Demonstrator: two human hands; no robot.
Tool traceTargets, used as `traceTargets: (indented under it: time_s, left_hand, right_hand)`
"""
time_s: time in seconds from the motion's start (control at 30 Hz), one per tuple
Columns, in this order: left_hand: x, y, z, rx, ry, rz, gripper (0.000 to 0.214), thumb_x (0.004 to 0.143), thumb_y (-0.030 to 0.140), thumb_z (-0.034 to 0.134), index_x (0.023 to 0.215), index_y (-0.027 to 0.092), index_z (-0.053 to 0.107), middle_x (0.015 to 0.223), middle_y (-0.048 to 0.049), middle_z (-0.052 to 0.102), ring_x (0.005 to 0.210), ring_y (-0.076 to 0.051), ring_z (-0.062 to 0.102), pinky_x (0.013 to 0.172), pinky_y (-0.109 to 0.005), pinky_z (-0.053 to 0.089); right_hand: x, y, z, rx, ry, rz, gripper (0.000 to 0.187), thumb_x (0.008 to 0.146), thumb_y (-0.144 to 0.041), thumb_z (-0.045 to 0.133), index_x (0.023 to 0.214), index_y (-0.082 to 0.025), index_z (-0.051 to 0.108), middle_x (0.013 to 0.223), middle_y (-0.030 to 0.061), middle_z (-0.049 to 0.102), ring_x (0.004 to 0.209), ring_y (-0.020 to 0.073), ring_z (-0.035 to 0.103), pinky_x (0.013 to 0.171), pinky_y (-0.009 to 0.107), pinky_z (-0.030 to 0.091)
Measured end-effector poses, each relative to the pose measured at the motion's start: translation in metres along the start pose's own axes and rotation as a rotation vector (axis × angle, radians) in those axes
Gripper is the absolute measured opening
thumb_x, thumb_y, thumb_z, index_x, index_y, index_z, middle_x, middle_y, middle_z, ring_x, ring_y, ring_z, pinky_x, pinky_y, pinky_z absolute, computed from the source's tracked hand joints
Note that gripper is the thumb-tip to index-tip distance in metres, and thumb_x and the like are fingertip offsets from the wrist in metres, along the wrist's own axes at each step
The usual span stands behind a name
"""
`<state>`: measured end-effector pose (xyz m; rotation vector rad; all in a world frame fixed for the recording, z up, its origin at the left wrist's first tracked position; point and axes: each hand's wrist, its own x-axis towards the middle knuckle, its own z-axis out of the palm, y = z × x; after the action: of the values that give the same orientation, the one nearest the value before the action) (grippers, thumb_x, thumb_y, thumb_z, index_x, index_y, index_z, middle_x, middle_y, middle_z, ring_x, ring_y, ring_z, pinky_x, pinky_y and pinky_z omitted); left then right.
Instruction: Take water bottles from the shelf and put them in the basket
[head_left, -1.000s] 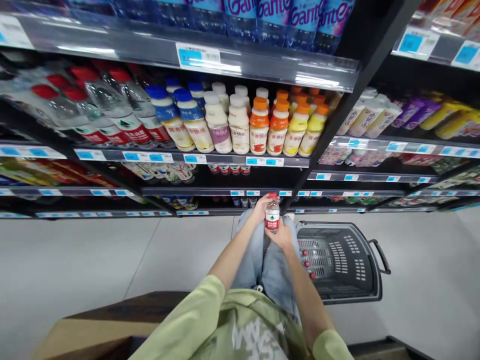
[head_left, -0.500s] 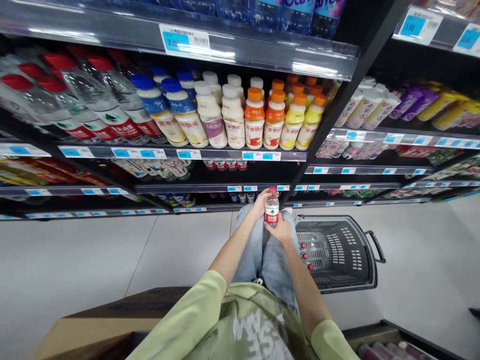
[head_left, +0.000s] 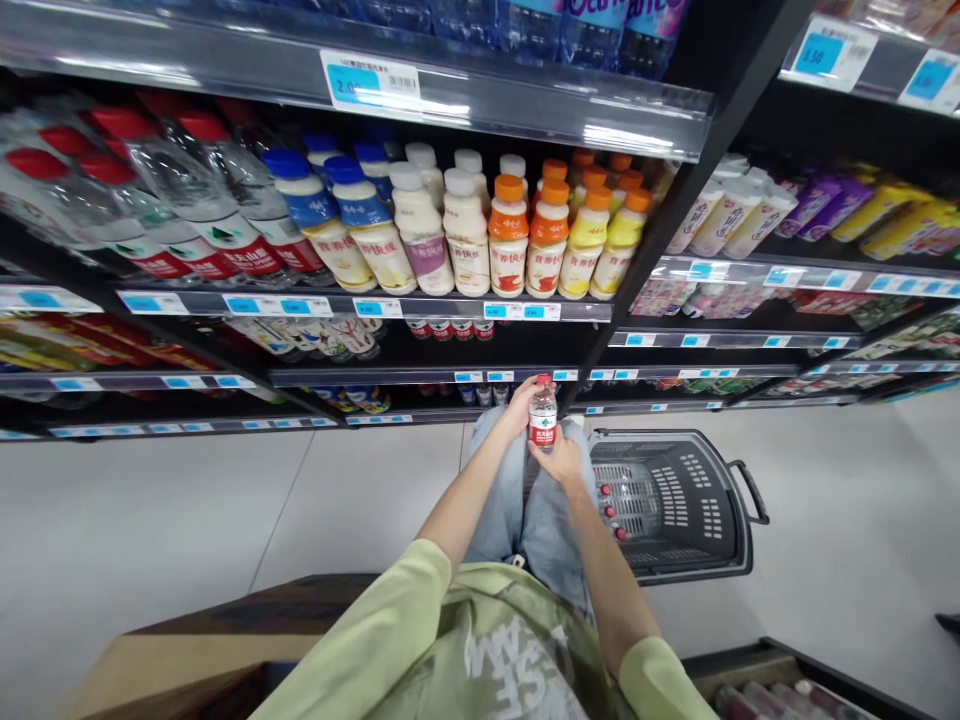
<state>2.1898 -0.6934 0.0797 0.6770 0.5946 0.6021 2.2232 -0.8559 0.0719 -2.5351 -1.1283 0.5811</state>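
Between my two hands, over my knees, a small clear water bottle (head_left: pixel 542 415) with a red cap and red-and-white label stands nearly upright, label facing me. My left hand (head_left: pixel 521 405) is closed about its upper left side, near the cap. Lower down, my right hand (head_left: pixel 559 458) grips the bottle's base from the right. Part of the fingers of both hands is hidden behind the bottle. A grey shopping basket (head_left: pixel 705 505) sits on the floor just right of my legs, with several red-capped bottles (head_left: pixel 609 510) lying in it.
Shelves of drinks rise in front of me, with large red-capped water bottles (head_left: pixel 217 215) and a row of milk drink bottles (head_left: pixel 469 235). More small bottles (head_left: pixel 450 329) stand on a lower shelf. Cardboard boxes (head_left: pixel 202 660) are behind me at left; a crate of bottles (head_left: pixel 772 690) is at lower right.
Almost nothing differs. Both hands keep the same hold on the bottle, and the view has shifted very slightly.
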Motion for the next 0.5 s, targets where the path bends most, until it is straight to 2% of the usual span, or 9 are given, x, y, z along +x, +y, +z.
traceTargets:
  time_s: [0.27,0.5]
  left_hand:
    - [0.0021,-0.0001,-0.0006,0.018,0.014,-0.003,0.039,0.073,0.023,0.084,0.110,0.017,0.074,0.108,-0.0110,0.084,0.090,-0.023,0.078,0.087,-0.034,0.060]
    - [0.0027,-0.0008,-0.0012,0.015,0.017,-0.009,0.037,0.075,0.022,0.084,0.110,0.017,0.075,0.108,-0.0108,0.084,0.090,-0.023,0.078,0.088,-0.035,0.060]
  right_hand:
    - [0.0003,-0.0015,0.0001,-0.042,0.035,0.001,0.050,0.108,-0.058,0.078,0.134,-0.017,0.070,0.108,0.0125,0.083,0.099,0.0276,0.079,0.082,0.031,0.047]
    - [0.0018,-0.0005,0.0027,-0.028,0.017,0.004,0.049,0.110,-0.057,0.077,0.134,-0.015,0.069,0.111,0.0135,0.084,0.102,0.0284,0.080,0.085,0.032,0.049]
